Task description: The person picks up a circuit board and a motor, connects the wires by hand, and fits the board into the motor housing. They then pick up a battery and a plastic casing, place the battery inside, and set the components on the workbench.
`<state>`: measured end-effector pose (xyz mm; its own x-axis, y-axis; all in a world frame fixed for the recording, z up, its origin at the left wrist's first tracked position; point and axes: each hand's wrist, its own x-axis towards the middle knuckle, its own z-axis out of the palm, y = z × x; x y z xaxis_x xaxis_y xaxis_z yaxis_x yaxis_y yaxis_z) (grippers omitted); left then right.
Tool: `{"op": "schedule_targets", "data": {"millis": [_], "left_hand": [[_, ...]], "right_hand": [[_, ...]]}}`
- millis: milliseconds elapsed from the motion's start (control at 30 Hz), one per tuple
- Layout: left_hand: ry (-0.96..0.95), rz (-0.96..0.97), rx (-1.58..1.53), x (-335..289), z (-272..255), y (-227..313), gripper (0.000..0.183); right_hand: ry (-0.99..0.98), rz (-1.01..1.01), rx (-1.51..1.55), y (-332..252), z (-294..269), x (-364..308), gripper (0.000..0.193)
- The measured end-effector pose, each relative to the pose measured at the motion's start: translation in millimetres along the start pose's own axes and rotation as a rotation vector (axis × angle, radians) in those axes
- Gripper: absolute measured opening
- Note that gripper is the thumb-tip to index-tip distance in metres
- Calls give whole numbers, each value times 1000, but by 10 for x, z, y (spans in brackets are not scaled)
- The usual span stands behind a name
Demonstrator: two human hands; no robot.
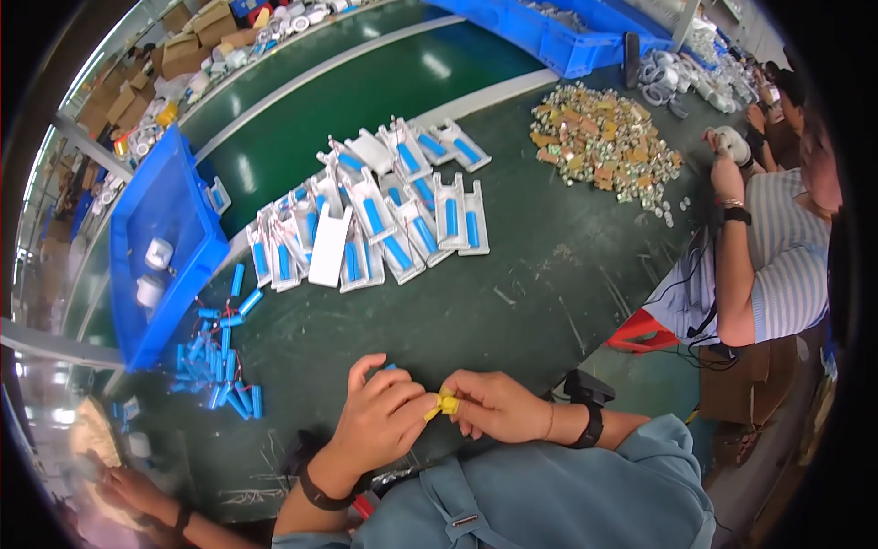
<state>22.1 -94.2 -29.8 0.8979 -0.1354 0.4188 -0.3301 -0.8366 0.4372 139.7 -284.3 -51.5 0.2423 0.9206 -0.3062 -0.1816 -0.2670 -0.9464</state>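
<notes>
Tabletop (pixel 549 265), dark green and scuffed, carried a pile of white plastic casings with blue cylinders (pixel 373 215). Nearer you than that pile, your right hand (pixel 498 403) had its grip clamped on a small yellow piece (pixel 449 404); your left hand (pixel 382 414) met it, its grip impossible to tell. Loose blue cylinders (pixel 229 366) lay left of the pile.

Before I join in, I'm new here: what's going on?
The person's left hand and right hand both hold a small yellow piece at the near edge of the green table. Beyond lie white casings, many with blue cylinders in them; loose blue cylinders lie at left, and a heap of small parts far right.
</notes>
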Motion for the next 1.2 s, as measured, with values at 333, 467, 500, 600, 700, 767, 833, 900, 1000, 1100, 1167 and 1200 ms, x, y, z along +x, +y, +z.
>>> {"op": "schedule_targets", "data": {"millis": [333,467,500,600,700,767,833,900,1000,1100,1167,1200], "left_hand": [[-75,-124,-196,-105,59,-140,25],[-116,-142,-219,-163,64,-138,24],[-125,-148,-215,-178,56,-133,24],[-112,-138,-208,-180,17,-109,25],[-89,-101,-180,-135,2,-91,26],[-59,-94,-191,-135,12,-63,24],[-25,-79,-198,-111,10,-57,23],[-6,-89,-160,-114,10,-46,22],[15,-133,-157,-148,59,-78,22],[70,-135,-186,-182,111,-126,23],[103,-120,-185,-191,148,-154,22],[120,-106,-187,-187,145,-155,21]], "right_hand": [[139,-118,-196,43,120,18,23],[134,-206,-316,34,145,-18,22],[107,-103,-302,-55,142,-25,22],[17,-22,-137,-22,86,21,19],[-99,64,-129,-93,-23,53,18],[-97,68,-84,-84,-27,58,19],[-91,66,-46,-66,-52,84,19],[-83,127,75,-3,-62,91,19],[-30,130,195,5,-58,112,20],[6,114,166,8,-35,144,20],[15,101,150,-18,-23,139,21],[23,116,167,-37,-22,134,21]]}}
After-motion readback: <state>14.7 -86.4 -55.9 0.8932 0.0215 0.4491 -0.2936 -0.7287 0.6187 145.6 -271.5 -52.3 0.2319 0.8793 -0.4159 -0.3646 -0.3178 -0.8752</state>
